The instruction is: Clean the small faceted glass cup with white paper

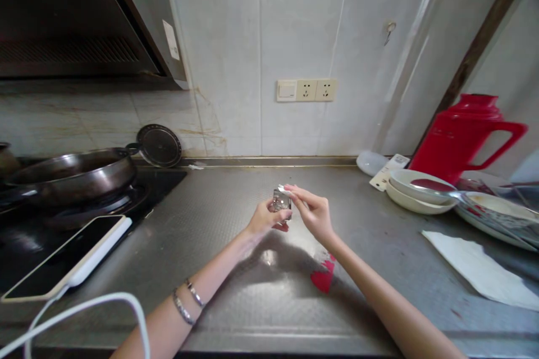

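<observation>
Above the middle of the steel counter, my left hand [268, 217] has its fingers wrapped round a small, dark, see-through container [281, 201], perhaps a glass. My right hand [314, 210] is at its top right, fingertips pinched on a small white piece [283, 189] that touches the container's upper edge. What the white piece is made of is too small to tell. A torn red piece [323, 278] lies on the counter below my right wrist.
At the left are a pan [80, 174] on the stove and a phone [67, 261] with a white cable. Stacked bowls [419, 202], a red thermos [458, 137], a patterned dish [497, 223] and a white paper sheet [480, 269] stand or lie at the right.
</observation>
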Available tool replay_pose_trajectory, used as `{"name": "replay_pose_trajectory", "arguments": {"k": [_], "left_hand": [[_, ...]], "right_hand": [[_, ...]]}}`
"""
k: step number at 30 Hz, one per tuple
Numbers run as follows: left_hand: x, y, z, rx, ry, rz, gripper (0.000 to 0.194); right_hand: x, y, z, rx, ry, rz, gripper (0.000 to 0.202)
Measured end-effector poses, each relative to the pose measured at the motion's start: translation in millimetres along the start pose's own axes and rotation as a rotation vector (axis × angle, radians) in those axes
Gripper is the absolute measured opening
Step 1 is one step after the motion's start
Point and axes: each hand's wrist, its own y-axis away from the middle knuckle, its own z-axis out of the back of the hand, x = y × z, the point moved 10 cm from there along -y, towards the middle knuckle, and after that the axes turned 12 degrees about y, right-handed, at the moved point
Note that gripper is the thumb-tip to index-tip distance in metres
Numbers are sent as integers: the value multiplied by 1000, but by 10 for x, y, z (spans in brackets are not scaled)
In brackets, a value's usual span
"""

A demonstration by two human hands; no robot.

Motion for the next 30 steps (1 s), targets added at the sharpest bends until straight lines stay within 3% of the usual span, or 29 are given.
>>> {"name": "replay_pose_trajectory", "arguments": {"k": [3, 11, 19, 26, 30], "left_hand": [[12, -2, 25, -17, 22, 3, 45], [-37, -29, 49, -30, -42, -49, 58], [-47, -51, 123, -114, -153, -76, 61], [-166, -56, 115, -101, -477, -262, 46], [-194, -12, 76, -98, -582, -320, 54]], "right_hand": [[-53, -6, 24, -22, 25, -27, 20], [160, 58, -77, 55, 31, 156, 23], [-87, 17, -28, -3, 18, -52, 21], [276, 117, -182, 98, 85, 299, 24], [197, 87, -183, 92, 111, 273, 24]]}}
